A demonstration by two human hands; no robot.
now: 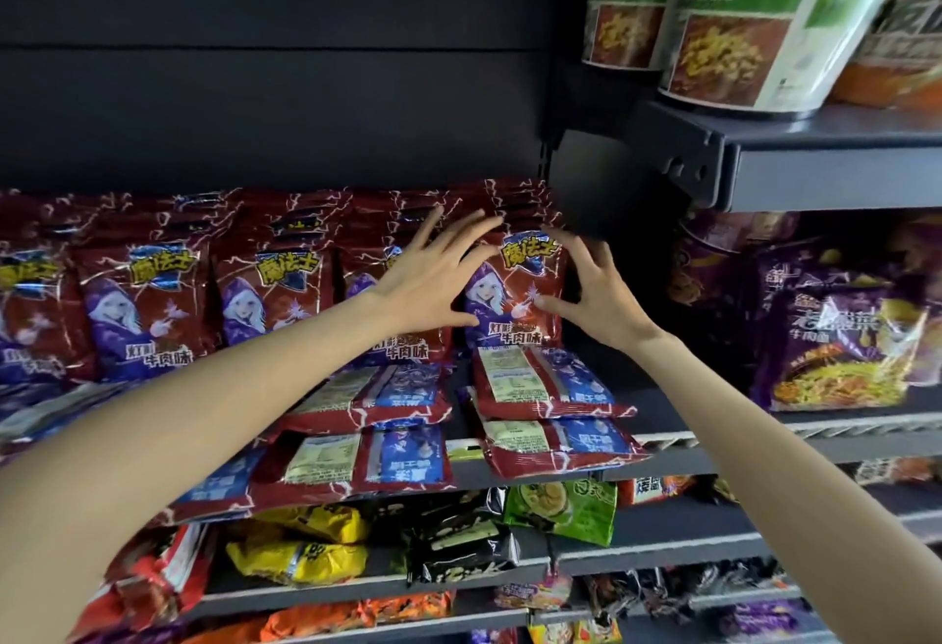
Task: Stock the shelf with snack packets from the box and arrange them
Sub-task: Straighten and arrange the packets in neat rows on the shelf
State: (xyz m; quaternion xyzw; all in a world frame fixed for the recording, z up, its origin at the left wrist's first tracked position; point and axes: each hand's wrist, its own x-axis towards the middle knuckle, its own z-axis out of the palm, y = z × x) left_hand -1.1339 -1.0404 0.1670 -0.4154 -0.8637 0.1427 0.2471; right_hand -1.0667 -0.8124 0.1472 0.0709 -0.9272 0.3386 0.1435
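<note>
Both hands worked at the rightmost upright red packet (515,286) in the row standing at the back of the shelf (678,454). The left hand (433,276) was spread, fingers straight, against the packet's left edge; the right hand (596,296) curved round its right edge, thumb across the front, though whether it truly gripped or only steadied was hard to tell. Squaring this packet would go best with even pressure from both sides, pushing it back flush with its neighbours (275,296) and keeping it upright. The flat packets (540,383) lying face-down in front looked still to be stood up. The box was not in view.
</note>
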